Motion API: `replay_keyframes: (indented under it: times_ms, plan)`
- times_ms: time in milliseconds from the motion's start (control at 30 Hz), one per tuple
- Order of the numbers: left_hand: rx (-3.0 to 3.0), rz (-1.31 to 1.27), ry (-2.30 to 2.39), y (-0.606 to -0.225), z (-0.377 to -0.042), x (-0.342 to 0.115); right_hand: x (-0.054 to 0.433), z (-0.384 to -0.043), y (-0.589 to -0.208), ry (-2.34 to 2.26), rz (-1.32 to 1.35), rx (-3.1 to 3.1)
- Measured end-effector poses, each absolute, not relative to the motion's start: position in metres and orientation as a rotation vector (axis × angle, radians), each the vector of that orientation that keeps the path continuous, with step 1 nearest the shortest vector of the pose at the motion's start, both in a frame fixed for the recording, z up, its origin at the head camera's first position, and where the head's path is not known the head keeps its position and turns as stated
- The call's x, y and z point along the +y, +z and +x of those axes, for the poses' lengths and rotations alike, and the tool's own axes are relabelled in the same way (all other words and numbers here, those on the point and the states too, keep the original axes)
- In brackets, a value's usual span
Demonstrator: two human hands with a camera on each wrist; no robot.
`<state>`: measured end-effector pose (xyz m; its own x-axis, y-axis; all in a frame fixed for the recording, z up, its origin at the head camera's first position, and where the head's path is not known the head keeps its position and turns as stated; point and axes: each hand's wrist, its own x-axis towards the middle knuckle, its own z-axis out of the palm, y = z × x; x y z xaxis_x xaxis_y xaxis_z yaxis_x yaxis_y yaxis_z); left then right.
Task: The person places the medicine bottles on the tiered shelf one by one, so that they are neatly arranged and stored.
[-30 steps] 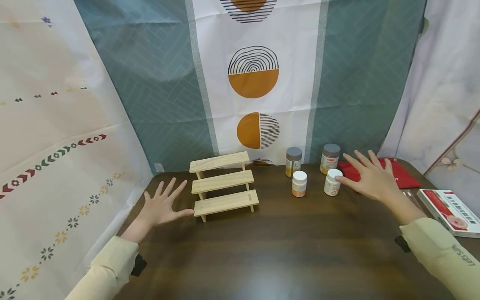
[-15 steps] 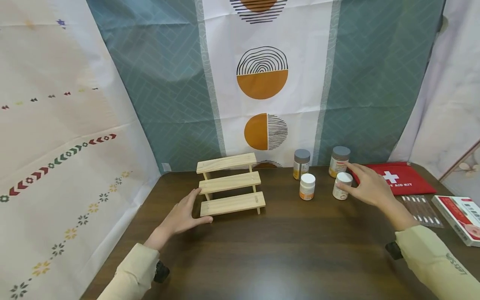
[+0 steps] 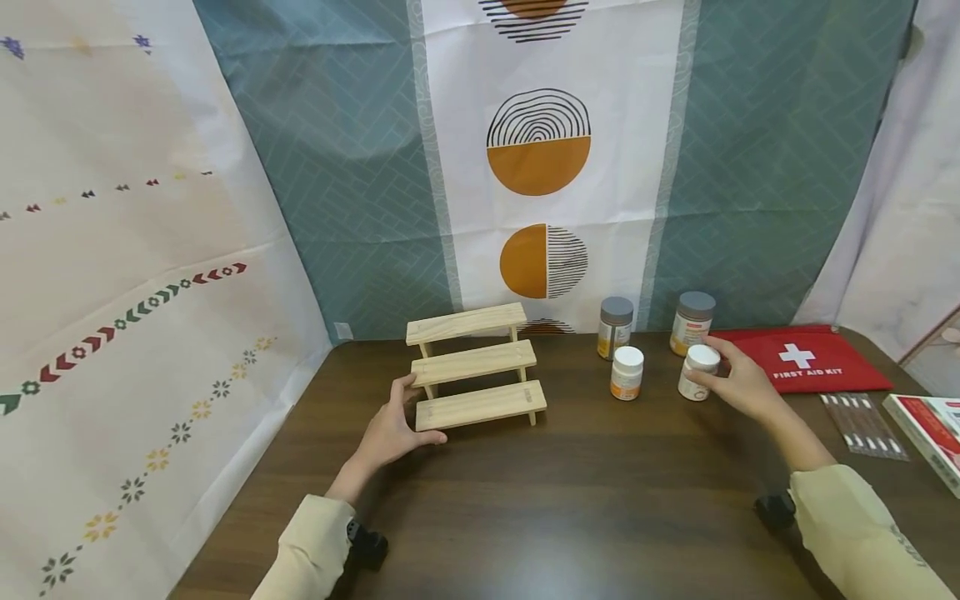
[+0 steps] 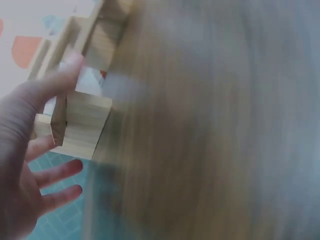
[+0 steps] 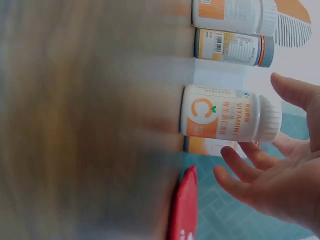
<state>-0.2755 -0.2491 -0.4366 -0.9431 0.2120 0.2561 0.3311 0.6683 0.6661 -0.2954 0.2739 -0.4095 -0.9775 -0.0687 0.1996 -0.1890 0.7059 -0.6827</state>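
At the left end of a three-step wooden display stand (image 3: 480,406), my left hand (image 3: 390,429) has its thumb by the front of the lowest step and its fingers behind. In the left wrist view the fingers (image 4: 57,175) are spread; firm contact with the stand (image 4: 82,125) cannot be made out. My right hand (image 3: 742,387) reaches around a white-capped vitamin C bottle (image 3: 697,375) standing upright on the table. In the right wrist view its thumb (image 5: 295,91) stays apart from the bottle's cap (image 5: 270,117), with fingers on the cap's other side.
Another white-capped bottle (image 3: 627,375) and two grey-capped bottles (image 3: 615,329) (image 3: 692,323) stand nearby. To the right lie a red first aid kit pouch (image 3: 832,362), a packet of cotton swabs (image 3: 864,427) and a white-red box (image 3: 930,429). Patterned cloth (image 3: 360,208) hangs behind the table.
Both hands have come down from spread poses: the left to the wooden stand's end, the right around the vitamin C bottle. The view has shifted a little; stand and bottles stay put.
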Motion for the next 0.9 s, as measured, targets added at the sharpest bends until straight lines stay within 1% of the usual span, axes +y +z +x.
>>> replay_keyframes:
  times_ms: [133, 333, 467, 900]
  plan:
    - [-2.65, -0.441, -1.239, -0.441, -0.277, -0.245, 0.277, -0.296, -0.417, 1.261, 0.156, -2.7]
    - [-2.515, -0.433, -1.552, -0.456, -0.278, -0.249, 0.282, -0.295, -0.422, 1.582, 0.005, -2.688]
    - [-2.455, -0.386, -1.652, -0.467, -0.274, -0.254, 0.282, -0.296, -0.426, 1.765, -0.021, -2.673]
    - [-2.453, -0.403, -1.612, -0.472, -0.275, -0.252, 0.283, -0.299, -0.428, 1.737, -0.041, -2.612]
